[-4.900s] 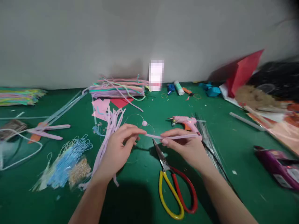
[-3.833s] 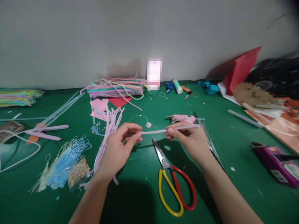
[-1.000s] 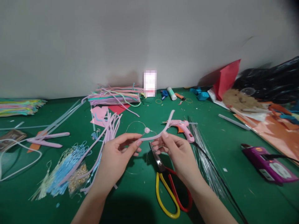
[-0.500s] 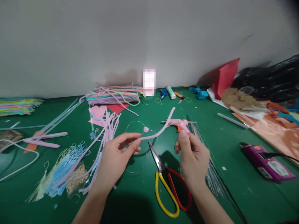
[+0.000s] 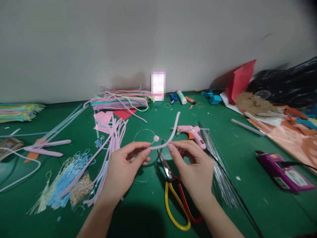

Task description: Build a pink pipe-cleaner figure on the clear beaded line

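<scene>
My left hand (image 5: 130, 165) pinches one end of a short lilac pipe cleaner (image 5: 173, 129). Farther along the same piece, my right hand (image 5: 194, 165) grips it between thumb and fingers, and its free end curves upward. Behind the hands lies a thin wire ring with a small pink coil (image 5: 156, 138) on it. Scissors (image 5: 168, 170) with one yellow and one red handle rest on the table below, partly hidden by my right hand. A pink glue gun (image 5: 192, 131) lies just beyond that hand.
Lilac pipe cleaners (image 5: 116, 132), tassels (image 5: 66, 185) and a bag of gold beads (image 5: 81, 188) lie left. A multicoloured pipe cleaner bundle (image 5: 121, 100) sits by the wall. Wires (image 5: 223, 178) and a purple box with a cord (image 5: 282, 172) are at right.
My right hand has moved left and forward onto the pipe cleaner and now grips it. The pipe cleaner's free end has bent more upright. My left hand stays almost still.
</scene>
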Demonstrator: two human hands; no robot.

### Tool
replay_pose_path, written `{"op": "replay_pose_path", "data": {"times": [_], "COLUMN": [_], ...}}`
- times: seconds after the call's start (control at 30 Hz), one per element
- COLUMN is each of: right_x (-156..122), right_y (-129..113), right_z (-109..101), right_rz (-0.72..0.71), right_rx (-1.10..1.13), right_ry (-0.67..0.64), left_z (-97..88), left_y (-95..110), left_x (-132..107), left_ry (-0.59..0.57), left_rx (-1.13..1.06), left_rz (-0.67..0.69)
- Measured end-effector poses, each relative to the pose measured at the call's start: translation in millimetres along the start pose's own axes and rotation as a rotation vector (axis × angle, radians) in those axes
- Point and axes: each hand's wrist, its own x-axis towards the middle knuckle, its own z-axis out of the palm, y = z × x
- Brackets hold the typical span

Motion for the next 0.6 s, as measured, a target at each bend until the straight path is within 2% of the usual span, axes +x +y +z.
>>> {"op": "replay_pose_path", "data": {"times": [0.4, 0.47, 0.6], "right_x": [-1.6, -1.7, 0.0], "right_y": [-1.5, -2.8, -3.9], "right_z": [1.9, 1.6, 2.5], "right_rz": [0.092, 0.159, 0.401], "right_rx": [-0.018, 0.059, 0.313], "right_ry": [-0.012, -0.038, -0.146], "left_z": [1.5, 2.3, 8.0], "left_y": [-0.6, -0.2, 0.4], "left_x": [-0.9, -1.5, -3.5], "left_ry": [-0.01, -0.008, 0.029], "left_rx": [0.026, 0.025, 0.091], "left_rz": [0.004, 0.016, 0.057]}}
